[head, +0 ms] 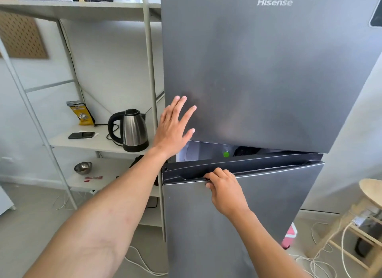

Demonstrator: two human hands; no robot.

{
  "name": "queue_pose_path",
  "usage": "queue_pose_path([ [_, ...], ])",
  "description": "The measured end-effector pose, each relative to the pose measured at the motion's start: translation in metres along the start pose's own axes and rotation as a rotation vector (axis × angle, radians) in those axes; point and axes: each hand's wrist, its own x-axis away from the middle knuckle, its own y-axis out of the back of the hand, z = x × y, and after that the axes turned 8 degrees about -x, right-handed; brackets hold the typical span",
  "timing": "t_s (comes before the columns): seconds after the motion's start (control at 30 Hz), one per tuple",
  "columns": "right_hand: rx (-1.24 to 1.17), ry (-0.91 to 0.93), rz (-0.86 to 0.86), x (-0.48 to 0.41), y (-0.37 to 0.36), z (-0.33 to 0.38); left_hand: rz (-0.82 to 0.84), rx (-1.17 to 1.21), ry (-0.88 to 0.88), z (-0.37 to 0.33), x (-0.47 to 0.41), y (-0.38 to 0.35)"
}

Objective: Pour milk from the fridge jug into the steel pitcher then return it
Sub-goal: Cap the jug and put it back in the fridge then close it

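Observation:
A grey two-door fridge fills the middle and right of the head view. My left hand lies flat with fingers spread against the lower left corner of the upper door. My right hand is curled over the black recessed handle along the top edge of the lower door. That lower door stands slightly ajar, and through the gap I see a lit interior with a green bottle cap. Neither the milk jug nor the steel pitcher can be made out.
A pale metal shelf rack stands to the left of the fridge. On it are a steel electric kettle, a phone, a yellow bag and a small steel bowl. A wooden stool and loose cables sit at the right.

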Motion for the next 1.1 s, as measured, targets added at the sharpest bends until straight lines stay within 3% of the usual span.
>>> queue_pose_path([
  [0.27,0.001,0.004,-0.105,-0.028,-0.026,-0.009,-0.05,0.046,-0.015,0.009,-0.028,-0.035],
  [0.5,0.009,-0.013,-0.166,-0.059,-0.05,-0.022,-0.072,-0.067,-0.043,0.015,-0.033,-0.071],
  [0.9,0.285,0.031,-0.269,-0.084,-0.089,-0.04,-0.264,-0.085,-0.083,0.025,-0.036,-0.096],
  [1.1,0.303,0.031,-0.302,-0.1,-0.1,-0.047,-0.33,-0.088,-0.084,0.026,-0.038,-0.105],
])
